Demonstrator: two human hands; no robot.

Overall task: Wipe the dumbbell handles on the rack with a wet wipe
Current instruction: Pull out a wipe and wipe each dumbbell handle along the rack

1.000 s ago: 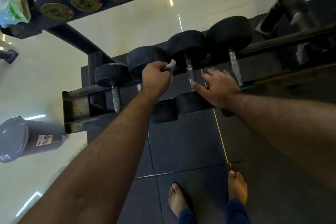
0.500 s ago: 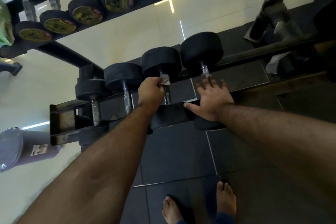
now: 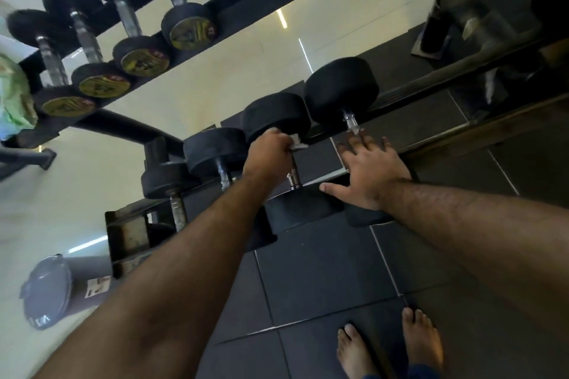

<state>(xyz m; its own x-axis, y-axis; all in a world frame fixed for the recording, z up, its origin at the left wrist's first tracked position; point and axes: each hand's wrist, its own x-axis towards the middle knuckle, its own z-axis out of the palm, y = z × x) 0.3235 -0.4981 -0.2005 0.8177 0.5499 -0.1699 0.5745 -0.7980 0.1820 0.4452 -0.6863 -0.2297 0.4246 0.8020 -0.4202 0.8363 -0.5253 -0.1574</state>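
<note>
The wet wipe point(image 3: 297, 142) sits on the lower rack point(image 3: 400, 95), high on a dumbbell handle point(image 3: 292, 174), pinched in the curled left hand point(image 3: 269, 152), which has slid up. The right hand point(image 3: 368, 174) stays flat, fingers spread, on the neighbouring dumbbell point(image 3: 341, 89).

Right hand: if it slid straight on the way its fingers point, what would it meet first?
The open right hand points up the frame along the chrome dumbbell handle under its fingertips. Going on, it would probably first meet the black round rubber dumbbell head at that handle's far end; depth is unclear.
</note>
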